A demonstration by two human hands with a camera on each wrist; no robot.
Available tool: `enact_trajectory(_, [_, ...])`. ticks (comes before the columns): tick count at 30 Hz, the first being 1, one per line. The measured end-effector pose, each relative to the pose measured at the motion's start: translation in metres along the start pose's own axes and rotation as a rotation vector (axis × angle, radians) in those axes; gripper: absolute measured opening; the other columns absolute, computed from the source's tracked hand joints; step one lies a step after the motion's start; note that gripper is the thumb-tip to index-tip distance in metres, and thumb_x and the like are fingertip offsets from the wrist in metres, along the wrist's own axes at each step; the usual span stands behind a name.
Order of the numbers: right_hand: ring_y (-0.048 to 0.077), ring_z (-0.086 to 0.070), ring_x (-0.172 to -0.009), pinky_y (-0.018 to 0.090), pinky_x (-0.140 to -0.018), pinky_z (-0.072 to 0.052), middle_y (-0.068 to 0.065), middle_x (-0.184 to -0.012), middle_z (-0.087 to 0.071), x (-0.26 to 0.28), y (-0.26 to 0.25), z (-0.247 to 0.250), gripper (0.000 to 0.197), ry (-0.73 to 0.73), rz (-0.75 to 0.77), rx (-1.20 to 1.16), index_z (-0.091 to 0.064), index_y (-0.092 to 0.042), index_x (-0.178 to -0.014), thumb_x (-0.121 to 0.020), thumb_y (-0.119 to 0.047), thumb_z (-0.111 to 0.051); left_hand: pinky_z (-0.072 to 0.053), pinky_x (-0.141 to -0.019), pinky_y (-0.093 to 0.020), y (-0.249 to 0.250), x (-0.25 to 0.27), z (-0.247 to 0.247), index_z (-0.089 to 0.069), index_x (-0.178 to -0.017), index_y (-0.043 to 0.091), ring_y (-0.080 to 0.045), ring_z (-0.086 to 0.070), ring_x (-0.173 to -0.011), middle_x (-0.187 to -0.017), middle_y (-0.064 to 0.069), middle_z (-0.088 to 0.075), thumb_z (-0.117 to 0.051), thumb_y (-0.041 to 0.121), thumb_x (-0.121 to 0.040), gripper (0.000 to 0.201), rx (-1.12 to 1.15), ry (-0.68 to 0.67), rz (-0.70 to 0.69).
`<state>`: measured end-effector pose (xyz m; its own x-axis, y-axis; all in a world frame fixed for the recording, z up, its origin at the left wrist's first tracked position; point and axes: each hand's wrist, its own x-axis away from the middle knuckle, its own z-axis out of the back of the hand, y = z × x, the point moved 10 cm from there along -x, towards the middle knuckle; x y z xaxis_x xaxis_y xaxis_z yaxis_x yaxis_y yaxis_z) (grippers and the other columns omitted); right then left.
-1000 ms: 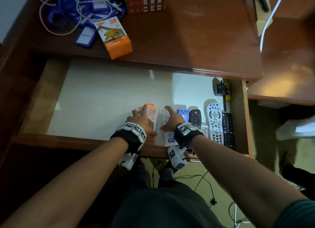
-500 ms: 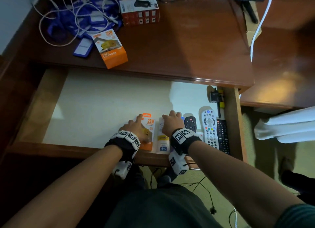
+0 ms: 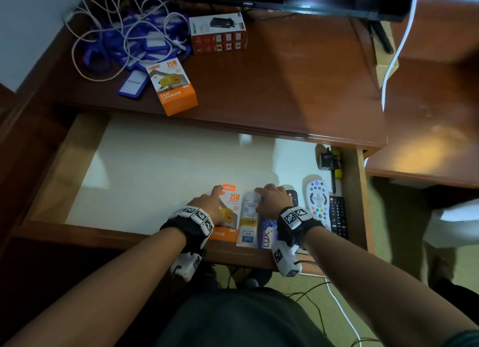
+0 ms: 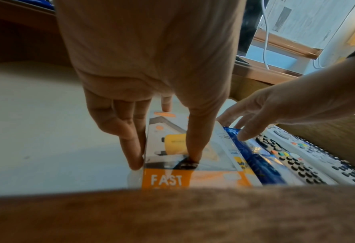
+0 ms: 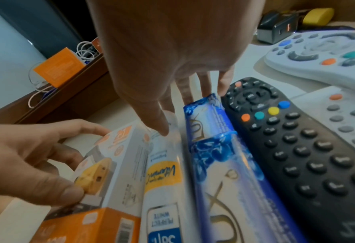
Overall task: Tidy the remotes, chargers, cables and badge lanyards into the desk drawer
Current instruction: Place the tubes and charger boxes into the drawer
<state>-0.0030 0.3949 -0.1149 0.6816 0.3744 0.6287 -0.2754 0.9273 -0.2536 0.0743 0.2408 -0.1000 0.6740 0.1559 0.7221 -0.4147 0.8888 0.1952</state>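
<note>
In the open desk drawer (image 3: 160, 180) an orange-and-white fast-charger box (image 3: 232, 204) lies near the front edge. My left hand (image 3: 210, 204) holds it, thumb on its face and fingers down its left side (image 4: 164, 161). Beside it lie a white tube (image 3: 248, 217) and a blue packet (image 3: 268, 236). My right hand (image 3: 269, 198) rests on their far ends with straight fingers, thumb tip on the tube (image 5: 182, 111). A black remote (image 3: 293, 195), a white remote (image 3: 317, 198) and another black remote (image 3: 338, 217) lie to the right.
On the desk top sit a second orange charger box (image 3: 173, 87), a red-and-black box (image 3: 217, 32), and a tangle of white cables and blue lanyards (image 3: 124, 38) with a badge holder (image 3: 132, 83). A black adapter (image 3: 327, 160) lies in the drawer's back right corner.
My right hand's fingers have slid right, onto the far end of the blue packet. The left hand stays on the charger box. The head view has tilted up.
</note>
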Motion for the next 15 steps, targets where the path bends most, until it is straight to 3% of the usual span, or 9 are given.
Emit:
enact_trajectory(4, [0.032,-0.037,-0.121,0.051,-0.1,-0.04,0.006,-0.126,-0.045,-0.001,-0.001,0.005,0.038,-0.056,0.013,-0.009,-0.051,-0.028,-0.121,-0.083,-0.032,-0.056,-0.053,-0.078,-0.036,0.005,0.0,-0.001,-0.007,-0.146,0.028,-0.029,-0.063,-0.094,-0.119,-0.011,-0.059,-0.076,0.042,-0.073,0.101,-0.02,0.0,-0.009])
enact_trajectory(8, [0.031,-0.032,-0.126,0.05,-0.101,-0.04,0.004,-0.132,-0.041,-0.003,0.002,0.003,0.051,-0.056,0.017,-0.022,-0.044,-0.03,-0.134,-0.084,-0.032,-0.058,-0.053,-0.081,-0.035,0.005,0.001,-0.003,-0.007,-0.146,0.031,-0.03,-0.062,-0.098,-0.121,-0.011,-0.057,-0.075,0.046,-0.073,0.1,-0.02,0.001,0.005])
enact_trajectory(12, [0.03,-0.034,-0.127,0.049,-0.1,-0.042,0.003,-0.13,-0.044,-0.006,0.0,0.007,0.048,-0.055,0.016,-0.018,-0.046,-0.026,-0.132,-0.085,-0.033,-0.057,-0.05,-0.081,-0.034,0.0,0.002,-0.004,-0.005,-0.147,0.031,-0.03,-0.062,-0.102,-0.126,-0.011,-0.057,-0.073,0.047,-0.075,0.101,0.053,-0.006,0.03])
enact_trajectory(15, [0.029,-0.034,-0.128,0.05,-0.101,-0.04,0.004,-0.133,-0.045,-0.01,-0.002,0.011,0.048,-0.065,-0.024,-0.004,-0.048,-0.024,-0.132,-0.086,-0.034,-0.055,-0.048,-0.089,-0.036,-0.009,0.0,-0.01,0.005,-0.149,0.029,-0.032,-0.059,-0.11,-0.134,-0.013,-0.053,-0.073,0.05,-0.074,0.111,0.098,-0.041,0.055])
